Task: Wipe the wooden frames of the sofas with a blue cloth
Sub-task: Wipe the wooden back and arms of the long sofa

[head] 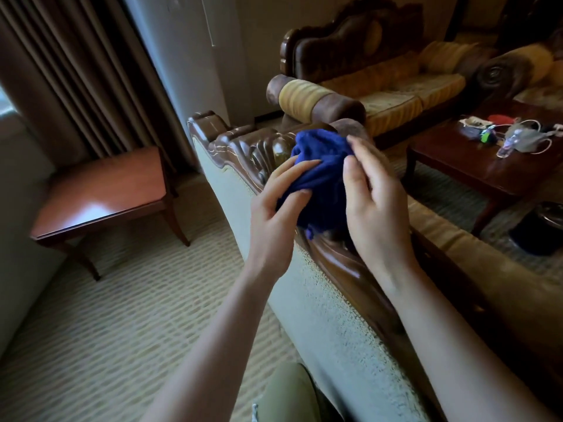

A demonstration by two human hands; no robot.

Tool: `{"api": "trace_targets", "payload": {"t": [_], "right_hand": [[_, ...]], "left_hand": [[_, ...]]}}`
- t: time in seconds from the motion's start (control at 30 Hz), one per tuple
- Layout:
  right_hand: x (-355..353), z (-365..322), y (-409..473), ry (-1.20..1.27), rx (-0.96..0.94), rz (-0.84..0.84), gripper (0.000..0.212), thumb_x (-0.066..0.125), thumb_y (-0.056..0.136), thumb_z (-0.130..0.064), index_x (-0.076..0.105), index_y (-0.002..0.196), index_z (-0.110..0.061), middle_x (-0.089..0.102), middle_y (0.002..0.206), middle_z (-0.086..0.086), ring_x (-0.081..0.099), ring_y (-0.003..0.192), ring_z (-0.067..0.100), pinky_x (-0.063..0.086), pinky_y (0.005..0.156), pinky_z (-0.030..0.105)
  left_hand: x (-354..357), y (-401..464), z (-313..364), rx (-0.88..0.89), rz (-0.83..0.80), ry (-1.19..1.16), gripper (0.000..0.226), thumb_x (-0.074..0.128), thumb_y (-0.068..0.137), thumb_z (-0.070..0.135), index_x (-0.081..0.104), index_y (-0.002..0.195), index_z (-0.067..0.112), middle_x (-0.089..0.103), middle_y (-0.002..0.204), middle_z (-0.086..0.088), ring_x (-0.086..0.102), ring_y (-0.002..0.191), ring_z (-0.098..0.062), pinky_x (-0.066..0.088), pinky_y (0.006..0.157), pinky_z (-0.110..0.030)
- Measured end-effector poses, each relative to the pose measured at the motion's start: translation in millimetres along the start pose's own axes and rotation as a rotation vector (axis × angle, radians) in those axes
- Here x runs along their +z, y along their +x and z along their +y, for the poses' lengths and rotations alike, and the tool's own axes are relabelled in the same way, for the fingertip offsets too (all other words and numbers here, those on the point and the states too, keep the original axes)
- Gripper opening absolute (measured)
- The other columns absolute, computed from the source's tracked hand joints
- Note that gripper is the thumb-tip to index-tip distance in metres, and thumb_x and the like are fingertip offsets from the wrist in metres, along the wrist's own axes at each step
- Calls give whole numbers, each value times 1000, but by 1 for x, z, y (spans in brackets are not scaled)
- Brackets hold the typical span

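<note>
A bunched dark blue cloth (pixel 323 178) is held up between both hands, just above the carved wooden top rail (pixel 237 144) of the near sofa's back. My left hand (pixel 277 214) grips the cloth's lower left side with curled fingers. My right hand (pixel 374 205) pinches its right edge between thumb and fingers. The glossy dark rail (pixel 338 263) runs diagonally under my hands toward the lower right. A second sofa (pixel 365 86) with a carved wooden frame stands across the room.
A reddish wooden side table (pixel 100 190) stands left by brown curtains (pixel 76 71). A dark coffee table (pixel 487 159) at right carries cables, a mask and small items. A black bin (pixel 539 229) sits beneath it. Patterned carpet (pixel 122 315) covers the floor.
</note>
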State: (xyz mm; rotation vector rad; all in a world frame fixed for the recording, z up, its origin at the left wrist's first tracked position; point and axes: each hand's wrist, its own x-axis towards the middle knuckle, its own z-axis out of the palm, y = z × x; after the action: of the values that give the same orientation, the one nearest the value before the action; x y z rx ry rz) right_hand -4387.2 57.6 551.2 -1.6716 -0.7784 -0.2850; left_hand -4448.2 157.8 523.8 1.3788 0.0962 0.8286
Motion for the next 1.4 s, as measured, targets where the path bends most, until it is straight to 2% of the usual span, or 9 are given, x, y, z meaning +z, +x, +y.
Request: {"api": "trace_targets", "payload": {"t": [0.13,0.27,0.37,0.47,0.63,0.9,1.07,1.23,1.4], "right_hand": [[-1,6,25,-108,-12,80,61,44,92,-46,42,139,-8,43,141,9,37,132,16,25,103,7],[15,32,32,-89,31,-50,68,42,86,-57,39,139,-15,40,143,4,36,133,15,30,111,27],[27,31,27,-234,-18,-21,60,48,83,-50,47,132,-16,43,138,4,40,127,19,40,104,38],[45,19,23,-454,-156,36,49,57,79,-39,57,123,-15,45,134,12,45,118,31,42,97,42],[69,17,53,-516,-174,79,41,58,77,-38,62,113,-18,50,127,12,50,113,33,45,90,47],[87,22,162,-658,265,-301,42,58,83,-44,56,120,-24,55,126,7,49,116,28,41,93,37],[72,30,132,-502,293,-5,41,62,79,-38,55,119,-32,53,109,-3,54,101,17,43,88,31],[78,6,80,-504,156,228,46,55,69,-40,59,112,-24,48,107,-11,46,97,-2,31,83,2],[104,-1,43,-645,109,479,43,51,74,-35,61,111,-14,53,115,-1,54,105,16,42,90,24]], "left_hand": [[20,27,16,-108,-225,-95,44,45,77,18,63,117,15,54,133,-16,48,128,-32,37,107,-51],[-1,56,31,116,67,218,29,39,79,2,64,93,7,70,93,-18,68,92,-31,55,80,-43],[-27,92,35,159,222,211,25,43,75,-1,67,77,8,68,70,-15,66,70,-30,49,64,-35],[-30,136,31,60,66,295,32,43,73,2,71,70,18,70,75,-11,67,76,-27,53,71,-37],[-9,196,16,-149,-287,353,26,44,82,-5,66,95,-9,69,87,-18,68,88,-26,55,83,-33],[-15,251,-1,-176,-624,484,29,36,98,3,66,101,3,66,93,0,62,82,-2,47,72,-6],[-8,256,-14,-364,-783,424,29,42,99,10,57,123,3,62,119,-14,60,112,-27,50,71,-14],[-1,254,-16,-315,-1048,305,23,42,97,6,64,97,7,65,103,-9,66,78,-9,52,72,-21],[7,238,-10,-278,-1165,286,27,39,98,6,64,103,0,69,96,-12,66,84,-13,55,70,-21]]}}
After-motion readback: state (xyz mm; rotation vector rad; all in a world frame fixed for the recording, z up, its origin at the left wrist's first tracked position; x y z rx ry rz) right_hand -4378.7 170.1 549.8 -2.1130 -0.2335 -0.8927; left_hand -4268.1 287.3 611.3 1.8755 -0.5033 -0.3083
